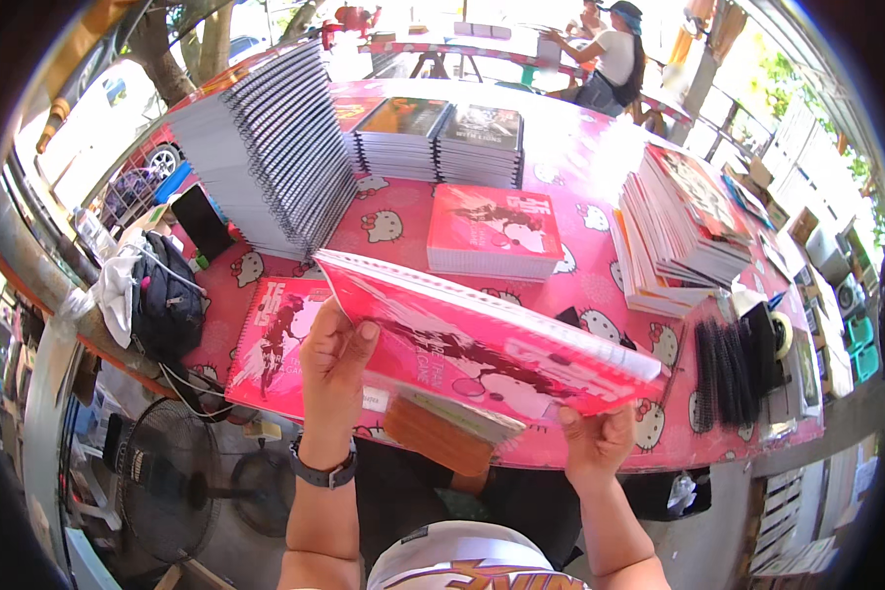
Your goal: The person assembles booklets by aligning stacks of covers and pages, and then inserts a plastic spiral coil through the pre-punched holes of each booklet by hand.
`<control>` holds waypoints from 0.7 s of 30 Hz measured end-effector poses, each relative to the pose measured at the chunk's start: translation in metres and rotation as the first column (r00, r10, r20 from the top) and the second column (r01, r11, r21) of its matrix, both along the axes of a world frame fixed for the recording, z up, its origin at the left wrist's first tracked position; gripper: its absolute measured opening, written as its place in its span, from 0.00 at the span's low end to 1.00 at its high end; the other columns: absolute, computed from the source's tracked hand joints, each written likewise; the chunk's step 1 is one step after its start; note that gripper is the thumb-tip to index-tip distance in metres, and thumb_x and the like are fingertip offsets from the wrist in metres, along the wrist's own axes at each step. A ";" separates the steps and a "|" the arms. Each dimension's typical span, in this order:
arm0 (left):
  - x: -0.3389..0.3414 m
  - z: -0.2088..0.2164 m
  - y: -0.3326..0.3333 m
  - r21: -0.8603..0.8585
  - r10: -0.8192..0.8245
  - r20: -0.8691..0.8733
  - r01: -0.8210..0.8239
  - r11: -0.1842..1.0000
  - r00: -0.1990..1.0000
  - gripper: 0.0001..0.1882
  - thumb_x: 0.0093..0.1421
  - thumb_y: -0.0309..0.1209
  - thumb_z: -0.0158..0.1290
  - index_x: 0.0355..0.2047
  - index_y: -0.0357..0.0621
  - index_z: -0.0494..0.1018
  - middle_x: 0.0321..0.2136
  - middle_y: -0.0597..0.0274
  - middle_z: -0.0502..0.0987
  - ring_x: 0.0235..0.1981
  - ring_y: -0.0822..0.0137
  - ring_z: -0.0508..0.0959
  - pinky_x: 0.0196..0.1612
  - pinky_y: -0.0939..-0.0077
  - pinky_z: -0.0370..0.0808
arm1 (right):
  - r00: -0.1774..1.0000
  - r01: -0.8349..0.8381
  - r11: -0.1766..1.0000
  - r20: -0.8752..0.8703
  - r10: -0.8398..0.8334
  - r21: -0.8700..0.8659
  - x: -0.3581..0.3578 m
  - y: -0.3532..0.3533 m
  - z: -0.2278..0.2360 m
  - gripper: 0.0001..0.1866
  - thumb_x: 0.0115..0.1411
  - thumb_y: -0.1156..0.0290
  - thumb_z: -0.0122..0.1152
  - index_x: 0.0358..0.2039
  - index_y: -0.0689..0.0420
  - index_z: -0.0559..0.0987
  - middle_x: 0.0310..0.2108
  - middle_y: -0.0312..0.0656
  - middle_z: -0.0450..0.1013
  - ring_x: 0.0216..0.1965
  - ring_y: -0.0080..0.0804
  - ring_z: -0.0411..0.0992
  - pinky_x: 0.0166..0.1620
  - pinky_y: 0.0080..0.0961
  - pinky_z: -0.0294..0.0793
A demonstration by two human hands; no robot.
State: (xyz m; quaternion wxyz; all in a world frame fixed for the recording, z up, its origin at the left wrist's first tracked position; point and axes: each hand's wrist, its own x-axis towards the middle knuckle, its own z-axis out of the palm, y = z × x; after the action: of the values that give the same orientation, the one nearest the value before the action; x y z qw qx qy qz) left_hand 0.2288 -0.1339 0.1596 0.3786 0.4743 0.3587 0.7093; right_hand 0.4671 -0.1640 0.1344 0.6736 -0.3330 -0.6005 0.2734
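Note:
Between my two hands a pink-covered notebook point(482, 349) is tilted above the table, its white page edges facing up and away. My left hand point(336, 359) grips its left end, thumb on the cover. At the lower right corner my right hand point(600, 441) pinches it. Left of my left hand lies another pink notebook point(270, 344) with a spiral edge. Below the held notebook, a brown block point(438, 433) sits at the table's near edge. Beyond it is a stack of pages with a pink cover point(492, 231) on top.
A tall stack of spiral-bound notebooks point(275, 147) rises at the left, with dark-covered stacks point(477, 143) behind. Unbound page piles point(678, 226) and black binding coils point(726, 379) are on the right. A black bag point(167, 295) and a fan point(167, 472) are left. People point(610, 59) sit far off.

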 end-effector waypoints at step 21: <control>-0.021 -0.063 -0.002 -0.148 0.051 -0.089 -0.064 0.987 0.995 0.21 0.52 0.19 0.53 0.48 0.40 0.68 0.49 0.62 0.67 0.48 0.68 0.67 0.51 0.73 0.65 | 0.873 -0.129 0.941 0.414 0.257 -0.313 0.009 0.015 -0.086 0.23 0.45 0.74 0.67 0.43 0.60 0.72 0.38 0.48 0.70 0.41 0.46 0.69 0.43 0.33 0.69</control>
State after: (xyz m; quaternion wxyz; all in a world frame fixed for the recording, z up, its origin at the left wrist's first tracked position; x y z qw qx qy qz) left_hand 0.2082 -0.1356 0.0965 0.3772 0.4633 0.4405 0.6701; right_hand 0.4758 -0.1494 0.0483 0.4328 -0.4152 -0.7260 0.3364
